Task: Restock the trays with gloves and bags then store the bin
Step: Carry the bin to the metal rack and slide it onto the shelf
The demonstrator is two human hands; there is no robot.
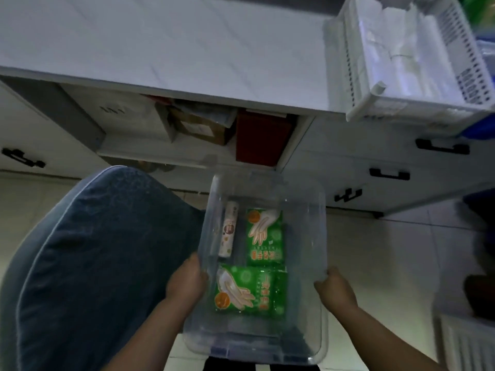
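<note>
A white countertop (187,49) runs across the top of the view. Under it are white cupboards, and one cupboard (126,129) is open. At the right end of the countertop, at its front edge, stands a white tray (388,107) that looks already filled with pale plastic items. Below, over the tiled floor, a clear bin (302,236) is carried in front of the open cupboard. The left hand (187,279) grips its left rim and the right hand (334,287) grips its right rim, both near the corners closer to the person. Inside the bin a roll of bags (230,231) lies along the left wall. One green glove pack (263,236) is in the middle, and a second glove pack (249,290) is nearer to the person. I judge that the restocking is mostly done and the step now is storing the bin. The next move needs a level push forward and down into the cupboard opening. A cardboard box (198,127) and a red box (261,140) already take much of that space, so the free gap may be narrow. A blue chair (93,263) stands just beside the bin on the left and could block the left elbow.
</note>
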